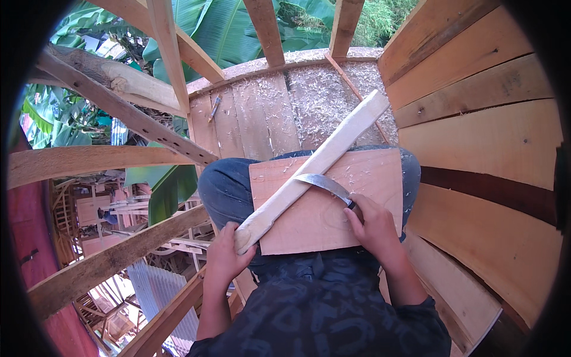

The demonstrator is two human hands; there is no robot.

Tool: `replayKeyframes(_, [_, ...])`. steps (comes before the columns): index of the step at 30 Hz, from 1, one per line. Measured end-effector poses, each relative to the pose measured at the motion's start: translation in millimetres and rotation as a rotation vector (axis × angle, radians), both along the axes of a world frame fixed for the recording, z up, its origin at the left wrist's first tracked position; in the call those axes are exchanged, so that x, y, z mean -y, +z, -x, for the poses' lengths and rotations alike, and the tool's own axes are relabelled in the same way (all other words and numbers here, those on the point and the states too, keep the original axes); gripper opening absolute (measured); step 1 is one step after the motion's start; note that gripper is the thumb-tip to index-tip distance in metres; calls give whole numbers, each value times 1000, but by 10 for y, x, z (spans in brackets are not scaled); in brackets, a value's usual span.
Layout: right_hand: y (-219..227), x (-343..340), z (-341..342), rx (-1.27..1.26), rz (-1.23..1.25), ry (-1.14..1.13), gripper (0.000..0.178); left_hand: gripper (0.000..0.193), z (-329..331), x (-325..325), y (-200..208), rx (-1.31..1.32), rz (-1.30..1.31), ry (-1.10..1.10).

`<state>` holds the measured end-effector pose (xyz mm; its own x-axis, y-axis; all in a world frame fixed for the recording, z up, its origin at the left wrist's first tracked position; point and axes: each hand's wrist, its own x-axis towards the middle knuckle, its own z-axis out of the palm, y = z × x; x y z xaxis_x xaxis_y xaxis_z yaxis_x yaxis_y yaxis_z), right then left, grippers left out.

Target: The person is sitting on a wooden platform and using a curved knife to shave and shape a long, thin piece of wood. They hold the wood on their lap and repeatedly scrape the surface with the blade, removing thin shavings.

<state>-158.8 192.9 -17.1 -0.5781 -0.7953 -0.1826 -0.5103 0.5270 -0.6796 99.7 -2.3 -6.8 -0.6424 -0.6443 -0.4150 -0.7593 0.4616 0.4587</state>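
Across my lap lies a flat wooden board (363, 202), resting on my thighs. A long pale wooden stick (324, 157) slants over it, from near my body up to the far right. My left hand (229, 253) is closed round the stick's near end. In my right hand (375, 221) is a knife (326, 182) with a curved, shiny blade and a dark handle, mostly hidden by my fingers. The blade points left, and its tip end lies over or against the stick's middle; whether it cuts in, I cannot tell. Small shavings dot the board.
Wood shavings (333, 89) cover the plank floor ahead. A thin brown strip (357, 95) lies there, and a small pen-like object (215, 109) sits at the left. A plank wall (476, 143) rises close on my right. Open beams (113, 250) stand at the left, above a drop.
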Motion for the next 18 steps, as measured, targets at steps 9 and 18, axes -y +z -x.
replayKeyframes(9, [-115,5,-133,-7,99,88,24,41,34,14,-20,109,-258,62])
replayKeyframes(18, [-174,53,61,-182,99,-32,24,41,47,112,-21,111,-390,51])
